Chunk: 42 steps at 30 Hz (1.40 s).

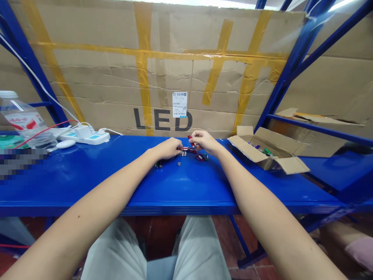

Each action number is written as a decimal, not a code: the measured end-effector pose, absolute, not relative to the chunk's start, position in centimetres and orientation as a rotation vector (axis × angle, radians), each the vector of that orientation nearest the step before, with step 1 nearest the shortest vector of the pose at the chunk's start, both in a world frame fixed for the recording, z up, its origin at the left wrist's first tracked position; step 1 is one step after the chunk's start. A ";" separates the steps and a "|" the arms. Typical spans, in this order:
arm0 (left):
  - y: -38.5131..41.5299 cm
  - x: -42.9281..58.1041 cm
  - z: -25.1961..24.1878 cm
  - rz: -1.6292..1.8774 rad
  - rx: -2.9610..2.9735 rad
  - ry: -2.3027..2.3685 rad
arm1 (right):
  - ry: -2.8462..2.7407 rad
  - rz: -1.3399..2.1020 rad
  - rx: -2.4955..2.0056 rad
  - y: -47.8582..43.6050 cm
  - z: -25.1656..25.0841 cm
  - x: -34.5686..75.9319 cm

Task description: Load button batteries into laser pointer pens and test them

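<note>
Hardware [184, 153], silvery, lies just right of the left hand [171, 148] (grip cannot be told); the right hand [203, 140] pinches a tilted red piece [190, 140].

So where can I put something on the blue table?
The glossy blue table looks bare between the rectangular white power strip and left forearm, and near its front edge between both forearms. It's crowded around the bare left hand, right hand and small silvery pieces.
</note>
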<state>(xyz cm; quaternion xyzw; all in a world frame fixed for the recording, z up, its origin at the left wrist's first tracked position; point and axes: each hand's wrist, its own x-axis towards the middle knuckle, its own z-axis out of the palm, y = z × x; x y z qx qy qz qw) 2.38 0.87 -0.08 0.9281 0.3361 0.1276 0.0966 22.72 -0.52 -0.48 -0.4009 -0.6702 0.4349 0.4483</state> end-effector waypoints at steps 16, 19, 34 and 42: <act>1.4 1.2 0.9 0.272 2.715 1.066 | -1.811 0.844 -0.984 0.3 0.2 23.1; 1.0 1.3 1.2 0.248 2.710 1.146 | -1.925 0.717 -0.977 -0.3 0.3 23.5; 2.1 1.5 -0.5 0.235 2.715 1.026 | -2.102 0.870 -1.006 -1.8 -0.3 22.0; 1.8 1.4 -0.3 0.189 2.677 1.052 | -2.151 0.798 -1.080 -2.4 0.0 21.7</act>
